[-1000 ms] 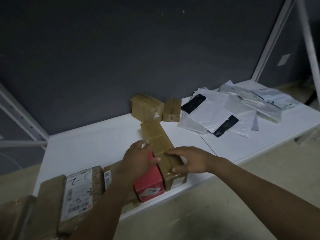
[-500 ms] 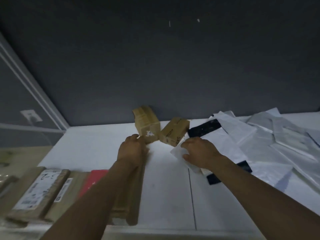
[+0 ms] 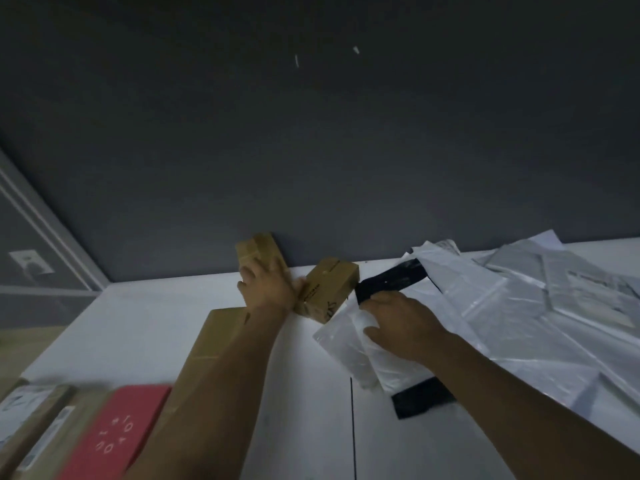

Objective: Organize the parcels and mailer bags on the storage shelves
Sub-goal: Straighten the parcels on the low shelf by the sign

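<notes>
**Both hands on the shelf, one on a box, one on a mailer**

Our left hand (image 3: pixel 268 289) lies on the back box (image 3: pixel 258 249), which stands against the dark wall (image 3: pixel 311 150). Its fingers (image 3: pixel 252 273) are spread flat over the box's near face. The thumb points right and touches the small box (image 3: pixel 330 289), which sits tilted just beside it.

Our right hand (image 3: pixel 401 323) grips a white mailer (image 3: pixel 346 351). Its fingers curl over the top edge and its thumb presses on the face. The mailer's near corner juts out left of the thumb. Just beyond these fingers runs a black strip (image 3: pixel 391 277), and the mailer pile (image 3: pixel 536 306) spreads out to their right.

Behind the left fingers, under our forearm, the long box (image 3: pixel 218 337) lies flat on the white shelf (image 3: pixel 138 323). Its far end stops near the wrist. Further back and left of it the red box (image 3: pixel 117 434) sits beside it. Left of that lie the labelled parcels (image 3: pixel 31 417), blurred at the edge of view.
</notes>
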`<move>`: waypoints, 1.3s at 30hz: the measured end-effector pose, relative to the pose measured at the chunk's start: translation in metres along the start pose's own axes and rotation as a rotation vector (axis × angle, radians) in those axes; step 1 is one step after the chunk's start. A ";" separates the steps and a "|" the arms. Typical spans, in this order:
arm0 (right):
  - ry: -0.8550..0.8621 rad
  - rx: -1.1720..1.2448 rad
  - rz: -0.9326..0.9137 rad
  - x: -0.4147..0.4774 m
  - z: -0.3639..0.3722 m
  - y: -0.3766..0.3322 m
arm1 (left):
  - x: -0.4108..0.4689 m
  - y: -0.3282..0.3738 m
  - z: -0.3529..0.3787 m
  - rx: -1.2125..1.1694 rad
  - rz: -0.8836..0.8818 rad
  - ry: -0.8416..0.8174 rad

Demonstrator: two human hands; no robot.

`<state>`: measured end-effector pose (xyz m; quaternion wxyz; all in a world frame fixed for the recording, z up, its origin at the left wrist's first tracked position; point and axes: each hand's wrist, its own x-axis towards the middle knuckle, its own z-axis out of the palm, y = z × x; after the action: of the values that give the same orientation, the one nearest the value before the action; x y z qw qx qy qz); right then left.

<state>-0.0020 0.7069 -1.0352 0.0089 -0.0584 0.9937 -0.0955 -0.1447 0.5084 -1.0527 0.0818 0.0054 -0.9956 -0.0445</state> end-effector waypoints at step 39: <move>0.010 1.735 0.544 -0.102 -0.002 -0.097 | -0.184 -0.053 -0.091 -1.347 -0.046 -0.316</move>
<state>0.1101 0.6243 -1.0138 0.0675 0.2057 0.5527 -0.8048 0.0516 0.4506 -0.9974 -0.0796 -0.0318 -0.7508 -0.6549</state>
